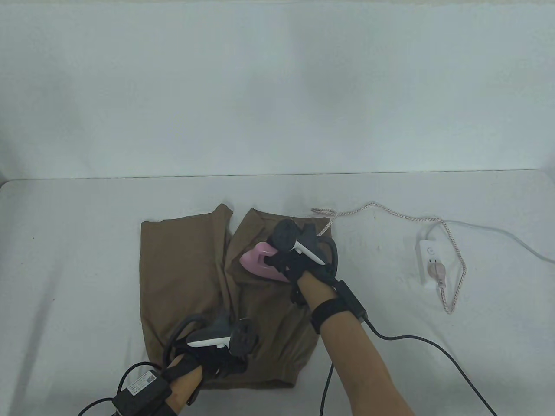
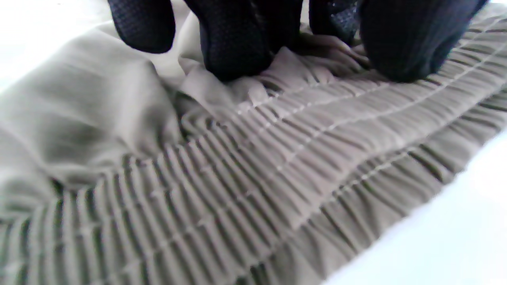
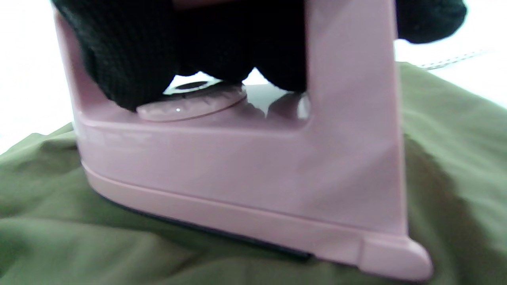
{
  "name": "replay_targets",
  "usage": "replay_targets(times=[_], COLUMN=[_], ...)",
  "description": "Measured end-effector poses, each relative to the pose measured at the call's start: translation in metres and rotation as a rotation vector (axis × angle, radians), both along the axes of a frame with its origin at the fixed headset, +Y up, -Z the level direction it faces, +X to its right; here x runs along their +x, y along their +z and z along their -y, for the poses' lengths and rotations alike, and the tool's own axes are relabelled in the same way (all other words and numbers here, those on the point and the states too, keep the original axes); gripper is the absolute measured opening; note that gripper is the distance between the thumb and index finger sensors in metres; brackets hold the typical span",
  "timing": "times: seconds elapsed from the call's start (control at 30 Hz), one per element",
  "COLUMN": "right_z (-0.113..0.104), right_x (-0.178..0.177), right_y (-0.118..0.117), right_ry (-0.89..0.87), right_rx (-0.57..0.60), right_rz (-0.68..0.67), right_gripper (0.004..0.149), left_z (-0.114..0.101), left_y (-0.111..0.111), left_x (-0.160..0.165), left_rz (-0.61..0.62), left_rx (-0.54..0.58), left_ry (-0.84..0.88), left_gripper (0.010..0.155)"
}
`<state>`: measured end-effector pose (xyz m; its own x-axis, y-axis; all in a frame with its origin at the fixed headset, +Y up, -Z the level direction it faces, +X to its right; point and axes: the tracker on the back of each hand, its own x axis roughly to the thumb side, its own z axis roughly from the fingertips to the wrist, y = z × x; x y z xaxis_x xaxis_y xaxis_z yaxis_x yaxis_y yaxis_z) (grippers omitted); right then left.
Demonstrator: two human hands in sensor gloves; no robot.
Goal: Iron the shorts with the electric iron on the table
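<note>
The brown shorts (image 1: pixel 190 277) lie flat on the table (image 1: pixel 65 268), toward six o'clock of its middle. The pink iron (image 1: pixel 260 262) sits on the leg at three o'clock, soleplate down on the cloth. The right hand (image 1: pixel 295 260) has its grip wrapped around the iron's handle. The left hand (image 1: pixel 212 362) presses its fingertips (image 2: pixel 233 51) on the gathered waistband (image 2: pixel 277 158) at six o'clock, grip loose, holding nothing. A braided cord (image 1: pixel 390 214) runs toward three o'clock to a power strip (image 1: pixel 427 260).

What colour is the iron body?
Pink; the iron shows best in the right wrist view.
</note>
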<state>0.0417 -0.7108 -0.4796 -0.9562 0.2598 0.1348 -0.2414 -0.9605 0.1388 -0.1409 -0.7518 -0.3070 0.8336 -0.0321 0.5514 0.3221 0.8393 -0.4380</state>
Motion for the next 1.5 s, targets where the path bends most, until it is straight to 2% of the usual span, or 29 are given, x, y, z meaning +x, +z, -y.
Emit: replay_targets(times=[0.3, 0.5, 0.73, 1.27, 1.5], right_z=[0.000, 0.000, -0.001, -0.002, -0.001], right_x=[0.042, 0.052, 0.032, -0.056, -0.064], right_y=[0.001, 0.002, 0.001, 0.009, 0.011], right_ry=[0.040, 0.024, 0.037, -0.038, -0.017], right_rx=[-0.007, -0.003, 0.004, 0.009, 0.009], right_rz=[0.065, 0.087, 0.055, -0.102, -0.116], right_gripper=[0.046, 0.046, 0.046, 0.047, 0.047], left_z=[0.000, 0.000, 0.000, 0.000, 0.000], left_y=[0.000, 0.000, 0.000, 0.000, 0.000], left_x=[0.000, 0.000, 0.000, 0.000, 0.000], left_rz=[0.000, 0.002, 0.001, 0.002, 0.002], left_rx=[0.000, 0.002, 0.002, 0.000, -0.001], left_ry=[0.000, -0.001, -0.002, 0.000, 0.002], left_gripper=[0.072, 0.072, 0.072, 0.072, 0.072])
